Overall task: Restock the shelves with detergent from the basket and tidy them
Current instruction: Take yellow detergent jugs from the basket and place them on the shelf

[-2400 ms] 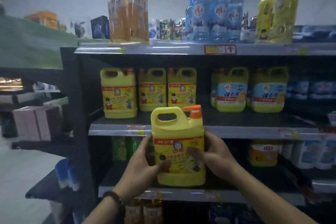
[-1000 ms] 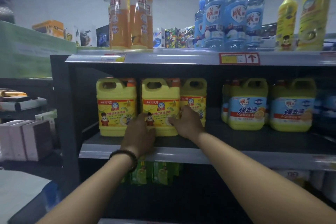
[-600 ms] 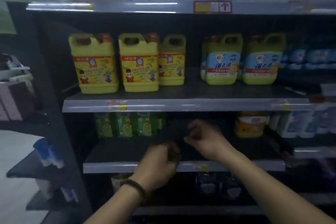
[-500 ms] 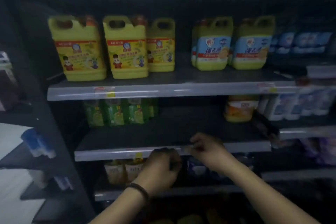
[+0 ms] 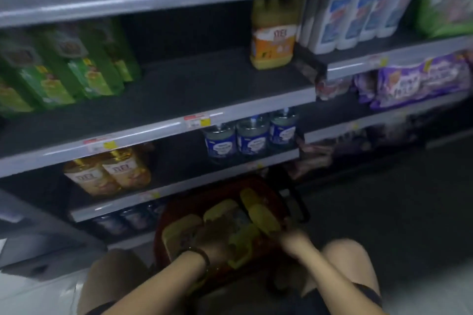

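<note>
Left grip (image 5: 217, 238), a dark wristband (image 5: 198, 256) behind it, is reaching into the red basket (image 5: 160, 222) on the floor and lying over the yellow detergent jugs (image 5: 222, 208) packed inside; blur is hiding whether its fingers are closing on one. Right grip (image 5: 294, 240) is meeting the jug at the basket's right side, its hold equally unreadable. On the shelves (image 5: 179, 92) behind, green packs (image 5: 76, 77) are standing at left, then amber bottles (image 5: 115, 171), blue-labelled bottles (image 5: 250, 135), an orange-labelled jug (image 5: 273, 41), white bottles (image 5: 358, 13) and purple packs (image 5: 419, 82).
</note>
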Demonstrator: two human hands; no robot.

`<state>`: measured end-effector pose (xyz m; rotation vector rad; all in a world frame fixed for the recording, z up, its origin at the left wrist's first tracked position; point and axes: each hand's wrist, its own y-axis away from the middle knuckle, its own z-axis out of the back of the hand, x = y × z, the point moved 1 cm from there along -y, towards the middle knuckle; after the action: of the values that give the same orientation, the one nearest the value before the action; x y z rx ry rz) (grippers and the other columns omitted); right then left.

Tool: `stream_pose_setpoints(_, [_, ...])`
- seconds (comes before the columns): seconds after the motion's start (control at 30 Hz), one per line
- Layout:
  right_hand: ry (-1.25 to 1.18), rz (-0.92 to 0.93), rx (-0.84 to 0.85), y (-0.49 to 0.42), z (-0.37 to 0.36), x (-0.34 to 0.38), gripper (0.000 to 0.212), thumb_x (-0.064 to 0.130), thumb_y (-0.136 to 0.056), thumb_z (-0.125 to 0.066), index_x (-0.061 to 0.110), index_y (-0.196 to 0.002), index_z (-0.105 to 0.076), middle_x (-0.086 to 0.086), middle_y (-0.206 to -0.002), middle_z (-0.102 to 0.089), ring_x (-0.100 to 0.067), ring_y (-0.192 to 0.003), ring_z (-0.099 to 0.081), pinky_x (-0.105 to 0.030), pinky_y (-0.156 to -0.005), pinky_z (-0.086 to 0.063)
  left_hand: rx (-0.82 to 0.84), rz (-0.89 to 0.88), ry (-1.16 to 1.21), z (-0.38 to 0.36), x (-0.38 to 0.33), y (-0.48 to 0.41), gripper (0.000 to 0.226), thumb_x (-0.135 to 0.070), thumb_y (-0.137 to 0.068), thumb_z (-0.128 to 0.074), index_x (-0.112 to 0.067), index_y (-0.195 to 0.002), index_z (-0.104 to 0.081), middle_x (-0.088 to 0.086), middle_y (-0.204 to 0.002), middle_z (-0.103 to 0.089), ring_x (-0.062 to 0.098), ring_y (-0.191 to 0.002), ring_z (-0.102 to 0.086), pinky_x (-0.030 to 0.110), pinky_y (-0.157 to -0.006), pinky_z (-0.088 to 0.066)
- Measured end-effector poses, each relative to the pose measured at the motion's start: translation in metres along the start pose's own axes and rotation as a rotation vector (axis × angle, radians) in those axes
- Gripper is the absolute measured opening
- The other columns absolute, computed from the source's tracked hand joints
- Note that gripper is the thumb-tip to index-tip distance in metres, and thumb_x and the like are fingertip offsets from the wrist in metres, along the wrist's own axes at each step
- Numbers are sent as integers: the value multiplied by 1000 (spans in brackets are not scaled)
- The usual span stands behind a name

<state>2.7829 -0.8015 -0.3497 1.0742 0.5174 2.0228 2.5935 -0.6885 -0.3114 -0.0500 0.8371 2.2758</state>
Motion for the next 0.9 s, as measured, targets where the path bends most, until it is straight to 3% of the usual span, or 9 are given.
stream_pose_setpoints(0.17, [-291, -165, -60, -24, -31, -61, 47, 22, -99, -73, 8, -141, -58, -14, -133, -68, -29, -110, -65, -37, -101, -53, 25, -29, -39, -37, -12, -65, 76, -55, -94, -58, -36, -162, -30, 7, -169, -28, 34, -154, -31, 48, -125, -32])
stream_pose_setpoints(0.27, [-263, -121, 9, -34, -38, -66, 60, 29, -100, -71, 14, -153, -47, -10, -145, -62, -24, -119, -63, -32, -101, -50, 21, -50, -41, -82, 4, -137, 81, -69, -82, -59, -45, -157, -38, 14, -159, -42, 39, -147, -41, 51, -123, -30])
stream_pose_setpoints(0.33, [-242, -100, 20, -38, -34, -62, 67, 32, -104, -66, 13, -160, -36, -9, -155, -53, -24, -130, -58, -23, -97, -43, 60, -79, -81, -77, -10, -140, 80, -62, -90, -57, -43, -162, -29, 22, -166, -27, 45, -154, -27, 53, -128, -20])
stream_pose_setpoints(0.5, [-270, -135, -3, -56, -37, -66, 68, 41, -110, -53, 7, -163, -29, -13, -159, -49, -29, -138, -55, -23, -99, -44, 76, -29, -47, -51, -48, -129, 66, -56, -110, -32, -33, -168, -10, 0, -176, 3, 32, -163, -3, 42, -131, -1])
stream_pose_setpoints(0.67, [-230, -111, 80, -53, -29, -59, 66, 35, -114, -45, 4, -165, -17, -15, -166, -37, -33, -147, -45, -30, -114, -40, 48, -34, -187, -53, -59, -145, 60, -44, -103, -55, -26, -159, -41, 16, -166, -35, 43, -149, -39, 57, -123, -33])
stream_pose_setpoints(0.73, [-247, -94, 50, -57, -32, -61, 64, 33, -113, -47, 6, -165, -20, -14, -164, -41, -32, -145, -47, -29, -112, -41, 121, -30, -211, -54, -59, -144, 70, -54, -102, -48, -24, -163, -33, 17, -170, -25, 43, -153, -31, 52, -125, -25])
stream_pose_setpoints(0.8, [-259, -57, 48, -54, -39, -61, 67, 37, -112, -49, 10, -166, -19, -11, -163, -41, -30, -144, -48, -29, -115, -40, 208, -43, -177, -55, -57, -138, 105, -79, -81, -20, -22, -169, -14, 12, -176, -7, 34, -160, -17, 40, -129, -13])
stream_pose_setpoints(0.87, [-232, 32, 74, -48, -45, -59, 74, 42, -109, -54, 17, -168, -15, -5, -167, -35, -26, -148, -43, -29, -122, -33, 191, -52, -158, -50, -54, -129, 126, -80, -58, 0, -20, -169, -1, 11, -177, 0, 31, -162, -10, 37, -130, -9])
stream_pose_setpoints(0.9, [-233, 80, 73, -44, -45, -57, 75, 41, -108, -56, 21, -168, -16, -1, -167, -34, -23, -150, -39, -24, -121, -29, 170, -55, -165, -47, -54, -125, 123, -80, -62, -4, -19, -169, 1, 12, -176, 0, 31, -162, -11, 37, -130, -10])
